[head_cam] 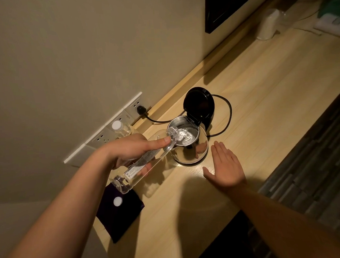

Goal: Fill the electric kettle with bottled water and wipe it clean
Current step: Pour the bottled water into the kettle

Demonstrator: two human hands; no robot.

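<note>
A steel electric kettle (193,151) stands on the wooden desk (261,105) with its black lid (199,106) flipped up. My left hand (131,150) holds a clear water bottle (141,167) tipped neck-down over the kettle's mouth, and water is splashing inside. My right hand (225,165) lies flat and open on the desk just right of the kettle, not touching it. A white bottle cap (117,201) rests on a dark purple cloth (120,211) at the desk's near left.
A second capped bottle (120,129) stands by the wall sockets (107,135). The kettle's black cord (228,114) loops behind it to a plug (141,110). Wrapped cups (268,25) and a phone (330,24) sit far right. A dark frame (228,7) hangs on the wall.
</note>
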